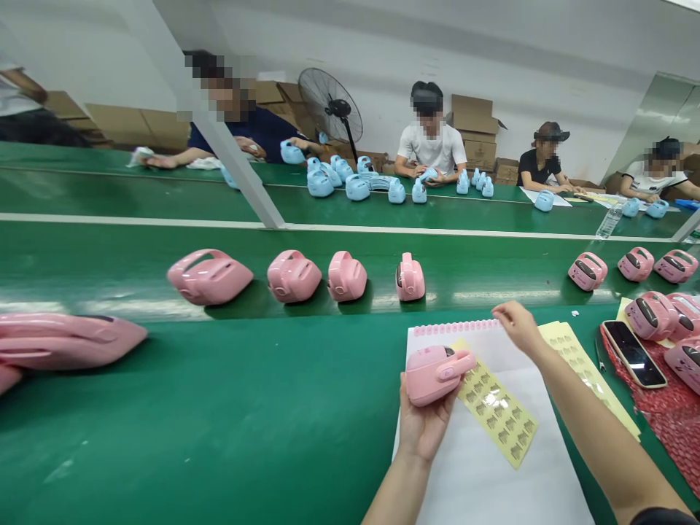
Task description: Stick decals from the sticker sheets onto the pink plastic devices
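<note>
My left hand [425,426] is wrapped round a pink plastic device with a loop handle [432,375], holding it tilted above a white sheet [492,481]. Beneath it on the sheet lies a yellow strip of printed stickers [500,412], partly hidden by the device. Along the sheet's top edge runs a row of small pink round pieces [453,328]. At the right end of that row is my right hand [518,326], its fingertips pinched together. What they hold, if anything, is too small to make out.
Several pink devices [294,277] stand along the green bench [219,437], more at right [653,315]. A phone [634,354] lies on red bubble wrap [670,423] beside yellow sticker sheets [588,372]. Across the bench, several people handle blue devices [358,187]; a slanted white post [240,168] crosses the view.
</note>
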The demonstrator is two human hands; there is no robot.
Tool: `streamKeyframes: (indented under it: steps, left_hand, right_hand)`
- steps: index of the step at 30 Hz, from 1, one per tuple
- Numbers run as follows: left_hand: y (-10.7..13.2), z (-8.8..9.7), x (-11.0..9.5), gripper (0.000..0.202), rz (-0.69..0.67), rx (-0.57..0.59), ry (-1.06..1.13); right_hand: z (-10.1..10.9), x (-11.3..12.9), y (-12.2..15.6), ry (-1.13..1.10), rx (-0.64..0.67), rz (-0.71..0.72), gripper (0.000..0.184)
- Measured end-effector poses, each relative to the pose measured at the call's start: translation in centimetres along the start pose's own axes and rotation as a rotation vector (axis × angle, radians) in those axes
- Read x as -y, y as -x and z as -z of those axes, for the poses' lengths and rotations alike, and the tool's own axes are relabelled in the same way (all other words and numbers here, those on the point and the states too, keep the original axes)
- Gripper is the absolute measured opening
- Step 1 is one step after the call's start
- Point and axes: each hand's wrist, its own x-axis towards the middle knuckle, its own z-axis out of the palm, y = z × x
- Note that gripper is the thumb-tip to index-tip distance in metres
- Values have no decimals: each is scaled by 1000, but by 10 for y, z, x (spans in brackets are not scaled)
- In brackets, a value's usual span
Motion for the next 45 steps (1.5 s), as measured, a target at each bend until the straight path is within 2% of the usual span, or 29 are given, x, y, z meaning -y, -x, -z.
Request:
streamKeyframes:
  steps: [2, 5, 8, 11, 14, 17, 20, 22, 23, 25, 27, 32, 37, 41, 45]
  left_hand:
    - [0, -1, -1, 62, -4, -8, 3]
    - [2, -4, -2, 60, -95, -96, -61]
    - [4, -9, 2, 77, -239, -173, -353]
    - [8, -17, 11, 98, -386, -202, -721]
    - [9, -23, 19, 85, -383, -160, -892]
    - [7, -25, 21, 69, -326, -101, -869]
    - [6, -24, 20, 66, -346, -75, -886]
    - [6, -23, 20, 64, -356, -63, -910]
    - [6, -22, 21, 62, -358, -57, -931]
    - [7, -19, 22, 60, -367, -38, -1019]
    - [8, -17, 22, 60, -389, 3, -1147]
    - [7, -15, 24, 61, -465, 103, -1269]
    - [7, -17, 24, 63, -452, 68, -1260]
    - [7, -15, 24, 67, -483, 102, -1329]
    - [7, -8, 24, 71, -552, 191, -1525]
  right_hand:
    - [7, -28, -10, 34, -74, -105, 19]
    - [8, -58, -13, 56, -102, -191, 20]
    - [1, -69, -9, 42, -100, -212, 12]
    - [-3, -68, -5, -6, -115, -204, 11]
    - [-1, -60, -1, -89, -128, -177, 11]
    - [3, -42, 10, -182, -110, -135, 13]
    - [9, -11, 31, -325, 55, -44, 18]
    - [13, 13, 46, -476, 271, 47, 20]
    - [15, 24, 53, -501, 336, 71, 19]
    - [19, 41, 62, -486, 383, 80, 16]
    - [21, 52, 67, -432, 371, 69, 13]
    - [25, 58, 67, -340, 378, 80, 13]
    - [23, 57, 68, -310, 372, 53, 15]
    - [16, 54, 72, -351, 306, 72, 15]
    - [11, 51, 75, -364, 268, 75, 15]
